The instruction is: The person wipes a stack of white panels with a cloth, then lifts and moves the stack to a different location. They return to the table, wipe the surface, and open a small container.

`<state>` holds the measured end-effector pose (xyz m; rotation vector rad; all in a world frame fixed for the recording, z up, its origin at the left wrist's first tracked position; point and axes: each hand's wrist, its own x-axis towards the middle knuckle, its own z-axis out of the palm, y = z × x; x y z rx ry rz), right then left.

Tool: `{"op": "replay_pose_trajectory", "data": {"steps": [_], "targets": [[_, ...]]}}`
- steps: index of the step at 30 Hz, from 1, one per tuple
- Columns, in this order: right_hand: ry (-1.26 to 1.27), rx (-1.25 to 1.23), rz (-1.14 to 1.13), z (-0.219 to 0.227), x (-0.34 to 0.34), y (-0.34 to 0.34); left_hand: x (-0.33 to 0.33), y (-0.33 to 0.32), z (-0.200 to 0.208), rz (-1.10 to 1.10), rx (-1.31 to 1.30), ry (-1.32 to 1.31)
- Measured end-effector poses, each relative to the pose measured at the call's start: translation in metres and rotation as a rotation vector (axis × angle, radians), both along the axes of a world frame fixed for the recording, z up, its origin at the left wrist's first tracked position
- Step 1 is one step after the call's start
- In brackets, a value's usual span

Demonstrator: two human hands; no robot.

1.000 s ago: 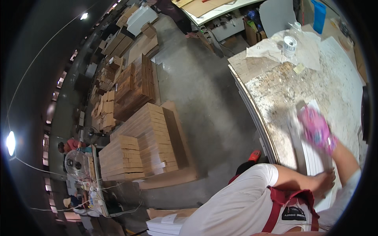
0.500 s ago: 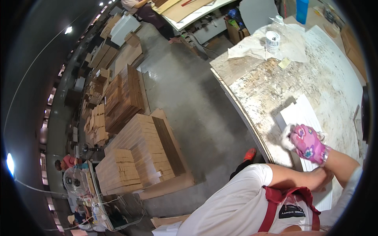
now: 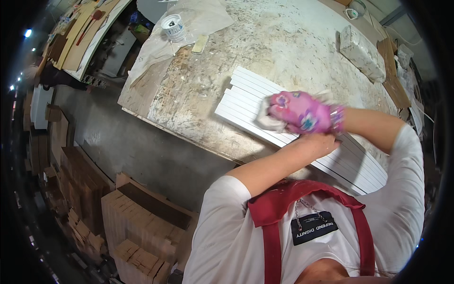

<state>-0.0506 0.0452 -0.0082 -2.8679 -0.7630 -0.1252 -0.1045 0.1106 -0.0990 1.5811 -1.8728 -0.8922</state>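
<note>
Several long white strips (image 3: 352, 161) lie side by side in a flat bundle, slanting across the near part of the worktable. My right hand (image 3: 302, 112), in a pink flowered glove blurred by motion, is closed on a wadded white cloth (image 3: 270, 117) and presses it against the strips' top faces. My bare left hand (image 3: 322, 143) rests on the strips just below the glove, close to my right wrist. Its fingers are mostly hidden, so their grip does not show. At their far left end the strips are staggered.
The stained worktable (image 3: 198, 104) holds a white tub (image 3: 173, 27) on a crumpled sheet (image 3: 208, 14), with a yellowish block (image 3: 200, 44) beside it. A plastic-wrapped white bundle (image 3: 362, 53) and a cardboard box (image 3: 395, 78) stand at right. Stacked brown boards (image 3: 142, 222) occupy the floor at left.
My view has swung toward the worktable, so the strips and hands appear nearer the middle. The gloved hand still holds the cloth against the strips; the left hand stays beside it.
</note>
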Motion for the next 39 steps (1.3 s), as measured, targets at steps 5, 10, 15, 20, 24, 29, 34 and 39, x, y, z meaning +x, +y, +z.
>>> {"op": "replay_pose_trajectory", "data": {"steps": [5, 10, 15, 20, 24, 29, 34, 39], "targets": [[-0.267, -0.050, -0.227, -0.031, 0.082, 0.032, 0.017, 0.003, 0.039, 0.044, -0.190, 0.162], [0.143, 0.078, -0.130, -0.023, 0.089, 0.019, 0.025, 0.002, 0.045, 0.097, -0.134, -0.105], [-0.132, -0.172, -0.308, -0.022, 0.091, 0.049, 0.020, 0.002, 0.035, 0.133, -0.103, 0.335], [0.075, 0.406, -0.713, 0.007, 0.118, 0.004, 0.029, 0.008, 0.040, 0.032, -0.316, -0.194], [-0.338, -0.006, -0.307, 0.027, 0.032, -0.047, 0.079, 0.010, 0.063, -0.029, -0.166, -0.319], [0.263, -0.039, -0.369, 0.009, 0.044, 0.016, 0.065, -0.004, 0.034, 0.031, -0.153, 0.044], [0.272, 0.151, -0.637, -0.006, 0.124, -0.010, 0.063, -0.010, 0.050, -0.064, -0.101, 0.014], [0.030, 0.233, -0.560, 0.024, 0.055, -0.038, 0.072, -0.009, 0.047, 0.078, -0.209, -0.189]]}}
